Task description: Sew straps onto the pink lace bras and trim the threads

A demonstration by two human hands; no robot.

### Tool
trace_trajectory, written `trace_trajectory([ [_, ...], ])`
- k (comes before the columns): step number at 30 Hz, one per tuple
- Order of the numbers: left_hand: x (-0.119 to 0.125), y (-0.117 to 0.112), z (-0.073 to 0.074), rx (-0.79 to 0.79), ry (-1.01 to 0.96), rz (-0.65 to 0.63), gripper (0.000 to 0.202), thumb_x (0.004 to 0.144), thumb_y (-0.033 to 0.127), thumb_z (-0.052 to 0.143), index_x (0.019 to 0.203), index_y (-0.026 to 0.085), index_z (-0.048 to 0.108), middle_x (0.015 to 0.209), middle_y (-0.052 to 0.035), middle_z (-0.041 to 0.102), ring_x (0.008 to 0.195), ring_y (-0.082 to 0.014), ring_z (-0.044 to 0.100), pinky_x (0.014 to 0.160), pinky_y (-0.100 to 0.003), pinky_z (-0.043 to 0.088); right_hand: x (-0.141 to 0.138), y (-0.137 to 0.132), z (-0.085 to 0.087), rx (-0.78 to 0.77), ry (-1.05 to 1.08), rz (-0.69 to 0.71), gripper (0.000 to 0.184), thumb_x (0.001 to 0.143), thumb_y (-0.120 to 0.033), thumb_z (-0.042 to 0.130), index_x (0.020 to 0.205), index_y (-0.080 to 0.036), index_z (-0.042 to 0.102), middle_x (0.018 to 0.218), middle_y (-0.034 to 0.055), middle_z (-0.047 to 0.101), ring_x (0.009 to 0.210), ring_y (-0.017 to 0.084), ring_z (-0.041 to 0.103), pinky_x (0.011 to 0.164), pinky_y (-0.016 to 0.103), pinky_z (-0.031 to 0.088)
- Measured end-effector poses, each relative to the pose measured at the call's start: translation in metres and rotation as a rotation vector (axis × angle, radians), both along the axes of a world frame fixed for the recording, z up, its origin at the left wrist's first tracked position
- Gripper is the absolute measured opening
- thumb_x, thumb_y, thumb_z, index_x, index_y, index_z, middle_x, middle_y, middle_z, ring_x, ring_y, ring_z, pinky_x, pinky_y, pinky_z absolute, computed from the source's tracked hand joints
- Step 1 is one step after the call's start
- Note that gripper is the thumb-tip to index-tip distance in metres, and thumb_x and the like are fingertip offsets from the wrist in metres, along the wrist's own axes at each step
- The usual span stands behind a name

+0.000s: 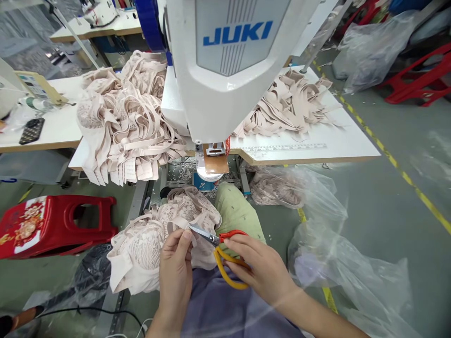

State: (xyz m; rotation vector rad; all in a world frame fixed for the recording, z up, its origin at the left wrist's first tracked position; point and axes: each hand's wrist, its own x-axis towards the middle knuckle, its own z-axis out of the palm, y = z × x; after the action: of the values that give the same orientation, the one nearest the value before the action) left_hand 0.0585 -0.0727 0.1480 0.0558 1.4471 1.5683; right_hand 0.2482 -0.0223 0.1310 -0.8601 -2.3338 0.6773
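On my lap lies a beige lace bra [144,249], its cups spread over my left leg. My left hand [178,263] pinches a pale strap of it between thumb and fingers. In my right hand [259,263] is a pair of scissors [227,263] with one red and one yellow handle loop. The scissor blades point left, their tips beside the left thumb at the strap. Whether the tips touch the fabric I cannot tell.
A white sewing machine [218,94] stands ahead. Beige bras [123,117] pile to its left, cut fabric strips [285,103] to its right. A red stool [70,220] is at left; clear plastic bags [345,253] lie on the floor at right.
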Motion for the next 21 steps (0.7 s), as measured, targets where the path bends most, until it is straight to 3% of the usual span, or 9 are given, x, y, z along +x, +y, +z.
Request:
trace_trajectory([
  [8,0.000,0.001,-0.004,0.008,0.034,-0.019,0.027,0.071,0.039,0.088,0.079,0.018,0.073,0.065,0.0057,0.055,0.058,-0.0042,0.044,0.055,-0.011,0.042,0.000,0.000,0.001,0.011,-0.044,0.029,0.024,0.103,-0.030,0.047,0.123,-0.021,0.055,0.113,0.0107,0.072,0.094,0.024,0.074,0.073,0.036,0.063],
  [16,-0.004,-0.002,-0.013,0.067,-0.001,-0.027,0.020,0.075,0.035,0.086,0.081,0.020,0.074,0.065,0.0057,0.057,0.060,-0.0046,0.048,0.062,-0.012,0.047,0.003,0.002,0.003,-0.088,-0.029,0.055,0.022,0.101,-0.029,0.051,0.121,-0.021,0.058,0.114,0.0098,0.072,0.098,0.022,0.073,0.076,0.034,0.062],
  [21,-0.005,-0.001,-0.015,0.067,0.004,-0.049,0.021,0.076,0.035,0.085,0.079,0.019,0.072,0.067,0.0051,0.058,0.061,-0.0049,0.050,0.061,-0.012,0.047,0.003,0.000,0.005,-0.043,-0.052,0.057,0.024,0.102,-0.027,0.047,0.122,-0.020,0.058,0.113,0.0112,0.072,0.094,0.022,0.074,0.073,0.033,0.062],
])
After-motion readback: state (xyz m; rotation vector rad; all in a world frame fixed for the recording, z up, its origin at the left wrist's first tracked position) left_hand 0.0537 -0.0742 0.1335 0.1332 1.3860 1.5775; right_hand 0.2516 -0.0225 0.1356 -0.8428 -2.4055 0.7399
